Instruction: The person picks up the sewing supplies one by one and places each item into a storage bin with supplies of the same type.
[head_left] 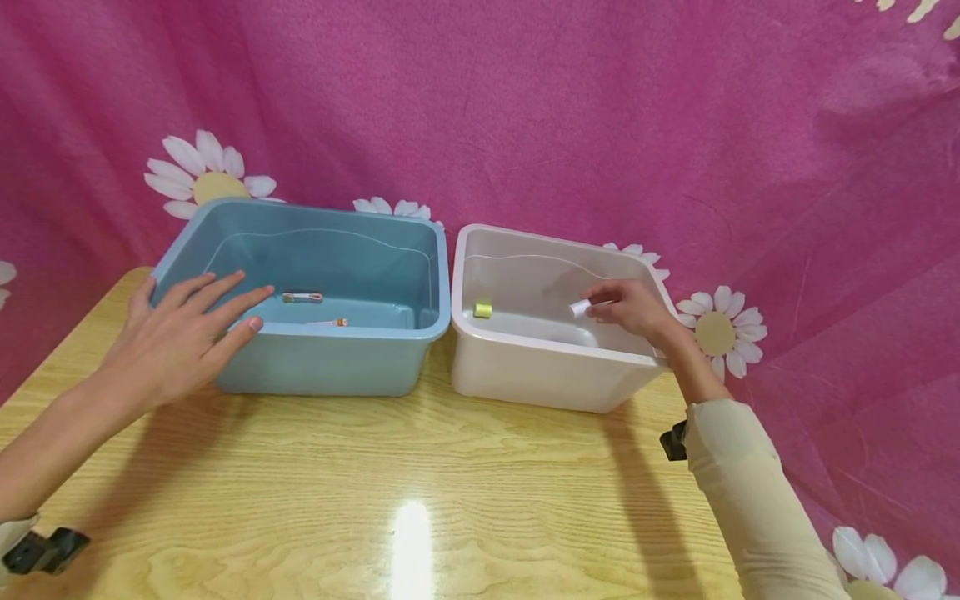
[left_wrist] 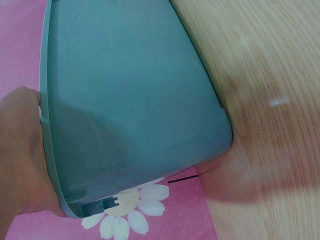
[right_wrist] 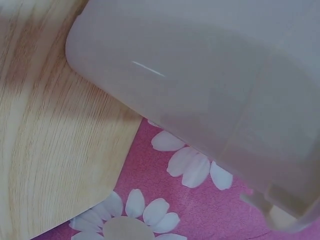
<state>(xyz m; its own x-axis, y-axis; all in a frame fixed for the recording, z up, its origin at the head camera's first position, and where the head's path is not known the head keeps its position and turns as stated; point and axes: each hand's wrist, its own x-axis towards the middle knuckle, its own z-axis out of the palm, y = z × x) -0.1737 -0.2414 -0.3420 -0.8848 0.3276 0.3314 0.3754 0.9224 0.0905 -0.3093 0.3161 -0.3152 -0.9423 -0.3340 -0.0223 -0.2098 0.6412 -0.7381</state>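
Note:
In the head view my right hand (head_left: 626, 310) reaches into the pale pinkish-white bin (head_left: 540, 379) and pinches a small white thread spool (head_left: 580, 307) at the fingertips. A yellow-green thread spool (head_left: 482, 310) lies in the left part of that bin. My left hand (head_left: 176, 337) is spread over the left front corner of the blue bin (head_left: 322, 367), fingers extended; in the left wrist view the hand (left_wrist: 20, 155) is at the bin's rim. Inside the blue bin are a small banded thread bundle (head_left: 302, 297) and an orange-and-white one (head_left: 330, 322). The right wrist view shows no hand.
Both bins stand side by side on a wooden table (head_left: 315, 492), their near ends almost touching. A pink cloth (head_left: 525, 108) with white daisies hangs behind and to the sides. High bin walls surround the small items.

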